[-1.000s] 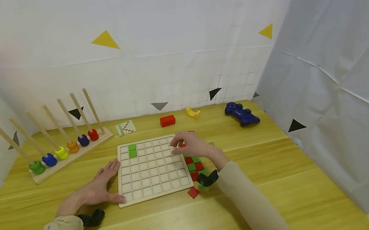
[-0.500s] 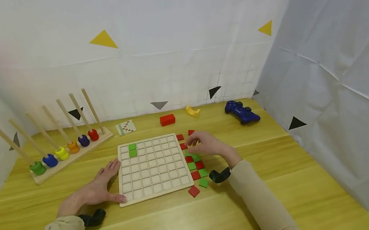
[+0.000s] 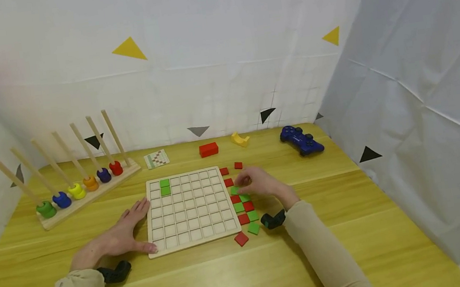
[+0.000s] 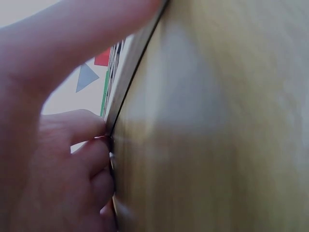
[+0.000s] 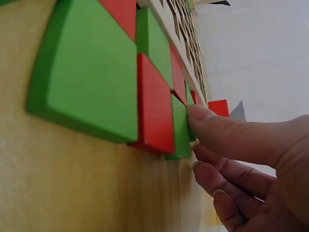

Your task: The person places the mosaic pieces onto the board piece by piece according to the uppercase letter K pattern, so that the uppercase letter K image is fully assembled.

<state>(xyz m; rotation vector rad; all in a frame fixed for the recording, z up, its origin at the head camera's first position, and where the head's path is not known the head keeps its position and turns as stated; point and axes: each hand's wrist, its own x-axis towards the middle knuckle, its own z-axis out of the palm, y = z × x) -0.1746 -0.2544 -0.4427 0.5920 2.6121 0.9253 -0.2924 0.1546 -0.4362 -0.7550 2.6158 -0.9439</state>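
A wooden grid board [image 3: 187,217] lies mid-table with two green tiles [image 3: 165,187] set in its top-left cells. My left hand [image 3: 125,230] rests flat on the table, fingers against the board's left edge [image 4: 130,67] and thumb along its front corner. Right of the board lies a cluster of red and green tiles [image 3: 245,208]. My right hand [image 3: 246,182] is down on the cluster's far end. Its fingertips [image 5: 203,115] pinch the end of a green tile [image 5: 179,125] that lies flat among the others.
A peg rack with coloured rings [image 3: 75,190] stands at the back left. A pattern card [image 3: 156,159], red block [image 3: 208,149], yellow piece [image 3: 240,139] and blue game controller [image 3: 301,140] line the back. Loose red tiles [image 3: 241,239] lie nearby. White sheets wall the table.
My right hand has moved off the board's top-right corner, rightward and slightly nearer, onto the tile cluster. The left hand and the board have stayed put.
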